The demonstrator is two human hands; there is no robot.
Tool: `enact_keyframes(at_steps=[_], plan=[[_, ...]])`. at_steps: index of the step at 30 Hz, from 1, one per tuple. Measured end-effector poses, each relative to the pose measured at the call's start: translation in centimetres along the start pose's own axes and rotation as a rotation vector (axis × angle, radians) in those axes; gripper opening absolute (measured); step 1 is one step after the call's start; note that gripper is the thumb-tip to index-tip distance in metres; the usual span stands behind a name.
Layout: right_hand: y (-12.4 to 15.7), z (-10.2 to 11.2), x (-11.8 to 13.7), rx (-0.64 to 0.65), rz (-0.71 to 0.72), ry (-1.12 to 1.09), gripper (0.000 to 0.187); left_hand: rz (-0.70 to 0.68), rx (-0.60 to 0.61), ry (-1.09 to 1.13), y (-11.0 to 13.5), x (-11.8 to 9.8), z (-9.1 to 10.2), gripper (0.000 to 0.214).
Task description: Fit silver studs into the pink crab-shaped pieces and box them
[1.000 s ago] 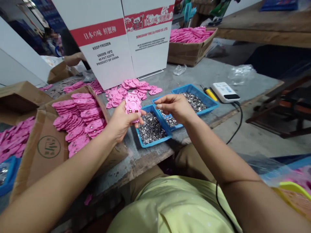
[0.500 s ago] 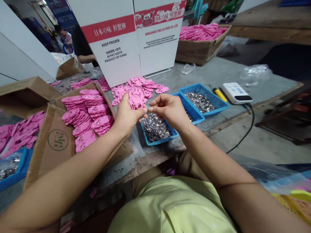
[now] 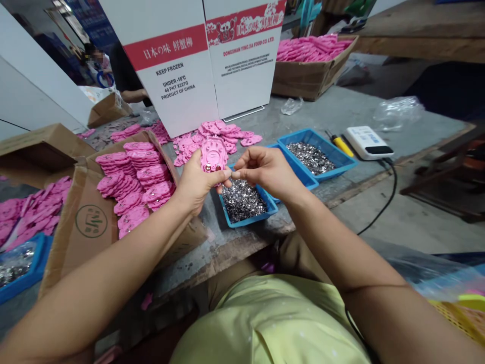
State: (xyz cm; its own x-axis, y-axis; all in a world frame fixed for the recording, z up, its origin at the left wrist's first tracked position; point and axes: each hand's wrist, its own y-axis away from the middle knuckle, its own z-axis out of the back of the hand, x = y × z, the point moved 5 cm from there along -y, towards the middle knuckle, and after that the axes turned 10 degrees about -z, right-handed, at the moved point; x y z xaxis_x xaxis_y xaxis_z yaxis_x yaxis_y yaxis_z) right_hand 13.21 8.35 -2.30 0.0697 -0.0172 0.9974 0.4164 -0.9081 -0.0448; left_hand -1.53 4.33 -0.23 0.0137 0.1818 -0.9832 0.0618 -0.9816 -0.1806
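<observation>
My left hand (image 3: 197,184) grips a pink plastic piece (image 3: 213,155) shaped like a small animal, held upright above the table edge. My right hand (image 3: 265,169) is pinched at the piece's lower right corner; whatever its fingertips hold is too small to name. Just below both hands lies a blue tray (image 3: 261,215) full of small silver metal parts. A second blue tray (image 3: 341,162) of the same parts sits to the right.
A cardboard box (image 3: 83,222) with stacked pink pieces lies left. Loose pink pieces (image 3: 227,134) lie before a tall white carton (image 3: 189,76). A white device (image 3: 369,142) with a black cable and a yellow-handled tool (image 3: 341,145) rest at right. Another person sits far left behind.
My right hand moved left from above the trays to the pink piece and now pinches at its lower corner. The left hand raised the piece slightly.
</observation>
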Motion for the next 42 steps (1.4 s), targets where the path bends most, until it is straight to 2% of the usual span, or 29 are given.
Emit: enact_keyframes(at_steps=[5, 14, 18, 22, 25, 29, 34, 42], plan=[[0.1, 0.4, -0.3, 0.008, -0.017, -0.014, 0.044, -0.054, 0.021, -0.019, -0.2, 0.1, -0.1, 0.061], [-0.3, -1.0, -2.2, -0.063, 0.021, -0.191, 0.044, -0.128, -0.081, -0.065, -0.2, -0.3, 0.2, 0.060], [-0.2, -1.0, -1.9, -0.105, 0.089, -0.097, 0.034, -0.126, -0.066, -0.014, -0.2, -0.4, 0.1, 0.058], [0.2, 0.0, -0.1, -0.226, 0.263, 0.102, 0.018, -0.033, 0.040, 0.122, -0.1, -0.1, -0.4, 0.042], [0.3, 0.2, 1.0, -0.229, 0.342, 0.263, 0.012, 0.015, 0.106, 0.220, -0.1, -0.1, -0.8, 0.048], [0.2, 0.0, 1.6, -0.189, 0.362, 0.387, 0.011, 0.024, 0.132, 0.270, 0.0, -0.1, -1.1, 0.057], [-0.1, -0.4, 1.4, -0.149, 0.346, 0.429, 0.012, 0.030, 0.130, 0.293, 0.1, -0.3, -1.2, 0.062], [-0.3, -0.6, 1.3, -0.178, 0.375, 0.455, 0.013, 0.056, 0.129, 0.335, 0.1, -0.2, -1.3, 0.065]])
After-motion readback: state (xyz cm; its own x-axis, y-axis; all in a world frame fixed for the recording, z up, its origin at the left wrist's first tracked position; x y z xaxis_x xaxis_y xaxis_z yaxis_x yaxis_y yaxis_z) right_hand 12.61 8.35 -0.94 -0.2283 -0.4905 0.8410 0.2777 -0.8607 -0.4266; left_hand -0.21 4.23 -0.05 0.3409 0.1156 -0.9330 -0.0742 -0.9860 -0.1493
